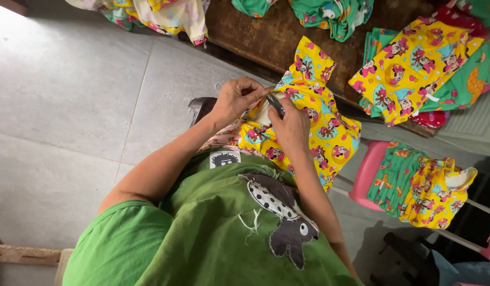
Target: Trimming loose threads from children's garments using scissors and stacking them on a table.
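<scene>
A yellow child's garment with a cartoon-mouse print (314, 114) lies across my lap. My left hand (237, 98) pinches its upper edge near the neckline. My right hand (290, 127) grips small metal snips (275, 103) whose tips point at the cloth between the two hands. Both hands are close together, almost touching, over the white inner part of the garment.
A dark wooden table (271, 32) holds more printed garments, yellow (414, 63) and green (330, 16). A pink stool (368, 175) at my right carries a stack of folded green and yellow pieces (420, 185). Grey tiled floor (70, 106) with thread scraps lies to my left.
</scene>
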